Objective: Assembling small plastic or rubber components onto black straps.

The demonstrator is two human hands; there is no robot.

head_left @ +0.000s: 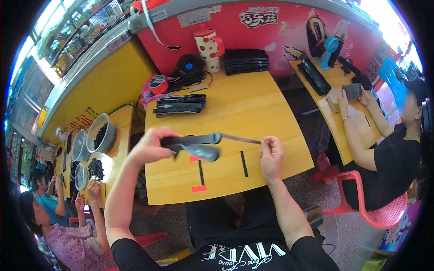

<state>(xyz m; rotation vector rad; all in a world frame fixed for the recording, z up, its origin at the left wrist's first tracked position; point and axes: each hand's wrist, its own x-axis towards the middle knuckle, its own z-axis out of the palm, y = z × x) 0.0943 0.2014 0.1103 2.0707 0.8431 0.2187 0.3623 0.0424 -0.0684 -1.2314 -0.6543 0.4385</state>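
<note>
A dark grey pouch [199, 147] hangs in the air just above the yellow table [253, 113], held up between the person's two hands. The left hand [149, 147] is closed around its left end, pinching the folded fabric so the body of it droops free rather than resting on the wood. From the pouch a thin strap [242, 139] runs out to the right, pulled nearly straight. The right hand [271, 153] is shut into a loose fist on the far end of that strap, which looks like the reason it stays taut.

Right under the pouch, strips of black tape [244, 163] and small red markers [199, 188] are stuck flat on the table, probably as guides for measuring or lining things up. Further back lies a flat stack of similar dark pouches [181, 105], and beyond it a taller neat stack of black ones [246, 61] beside a white jug with red dots [209, 47].

Off to the right, another person at a second table [330, 108] holds a grey piece in both hands. To the left, two more people sit by bowls of small black parts [96, 168].
</note>
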